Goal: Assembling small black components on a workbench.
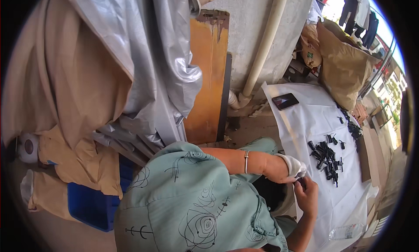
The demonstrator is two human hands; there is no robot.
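Note:
My left hand [295, 166], in a white glove or cloth, and my bare right hand [308, 193] meet at the near edge of a white sheet [301, 125]. Between their fingertips is a small black part [301, 180], mostly hidden. Fingers of both hands are closed around it. Beyond my hands, a loose pile of small black parts [323, 157], each with a thin stem, lies on the sheet. More black parts [352, 128] are heaped near the far edge. Under my hands, a pale bucket [286, 200] with a dark inside stands partly hidden by my arms.
A phone [285, 101] lies on the sheet's left part, a clear plastic bottle [346, 231] at its near right. A cardboard box [371, 155] borders the far side. A large brown sack [345, 64] stands behind. Silver tarpaulin [144, 64] hangs left, above a blue crate [89, 208].

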